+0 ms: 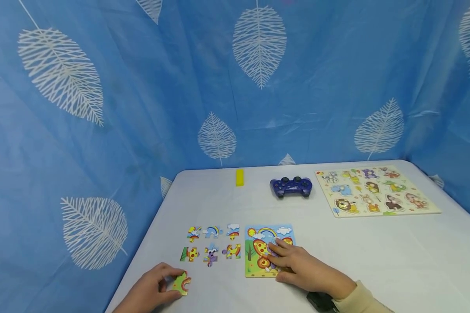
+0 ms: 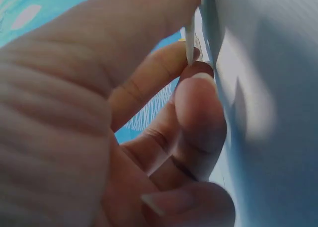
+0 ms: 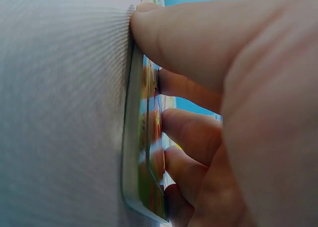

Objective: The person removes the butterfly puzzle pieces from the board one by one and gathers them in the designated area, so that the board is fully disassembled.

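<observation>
My left hand (image 1: pixel 152 289) pinches a green jigsaw puzzle piece (image 1: pixel 179 284) with a red curved pattern, low over the white table; the left wrist view shows the piece edge-on between thumb and finger. Above it in the head view lie several loose puzzle pieces (image 1: pixel 211 256) in two rows, with rainbow, cloud and purple character parts. My right hand (image 1: pixel 303 267) rests on a square butterfly puzzle board (image 1: pixel 254 269). In the right wrist view its fingertips touch the picture, while the thumb (image 3: pixel 174 33) lies at the board's near edge. The hand hides part of the butterfly.
On the white table (image 1: pixel 219 204), a yellow block (image 1: pixel 240 177) and a blue game controller (image 1: pixel 291 187) lie towards the back. A large animal puzzle board (image 1: pixel 376 191) occupies the back right. A black object (image 1: pixel 320 301) sits beneath the right wrist. Blue curtain (image 1: pixel 180 78) surrounds the table.
</observation>
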### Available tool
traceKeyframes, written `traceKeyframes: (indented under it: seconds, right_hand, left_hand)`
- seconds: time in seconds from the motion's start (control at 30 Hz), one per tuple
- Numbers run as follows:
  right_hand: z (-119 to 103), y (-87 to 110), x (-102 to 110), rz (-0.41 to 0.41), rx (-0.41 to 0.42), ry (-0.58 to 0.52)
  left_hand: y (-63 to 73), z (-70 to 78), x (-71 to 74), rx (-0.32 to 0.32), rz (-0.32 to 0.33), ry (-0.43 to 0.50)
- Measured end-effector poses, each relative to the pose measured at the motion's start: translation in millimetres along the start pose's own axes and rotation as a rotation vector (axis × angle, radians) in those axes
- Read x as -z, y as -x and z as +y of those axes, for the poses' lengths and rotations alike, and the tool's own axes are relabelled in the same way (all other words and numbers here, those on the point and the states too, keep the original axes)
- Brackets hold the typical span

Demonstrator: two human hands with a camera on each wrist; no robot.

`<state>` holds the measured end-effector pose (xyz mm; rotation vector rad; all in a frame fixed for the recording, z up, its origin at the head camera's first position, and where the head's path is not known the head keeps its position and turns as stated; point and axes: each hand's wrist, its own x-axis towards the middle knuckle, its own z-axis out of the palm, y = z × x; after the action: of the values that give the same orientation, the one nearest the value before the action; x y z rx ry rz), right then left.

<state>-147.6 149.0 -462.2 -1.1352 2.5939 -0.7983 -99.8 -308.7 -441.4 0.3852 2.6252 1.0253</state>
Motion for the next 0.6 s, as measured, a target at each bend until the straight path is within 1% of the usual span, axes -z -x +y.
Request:
traceKeyframes:
  seconds: [0.23,0.4,0.47,0.6]
  right_hand:
    - [-1.0,-0.7,0.0,0.0,-0.002,0.011]
    - [0.0,-0.6,0.7,-0.004,-0.01,0.002]
    - [0.8,-0.7,0.8,-0.008,-0.014,-0.003]
    - [1.7,-0.5,-0.2,-0.013,-0.018,-0.011]
  left_hand:
    - [-3.0,1.3,-0.6,0.05,0.026,-0.074]
    - [-5.7,3.3,-2.0,0.088,0.024,-0.084]
    - [-6.5,4.8,-2.2,0.111,0.021,-0.072]
    - [-7.4,8.6,-3.1,0.165,0.021,-0.082]
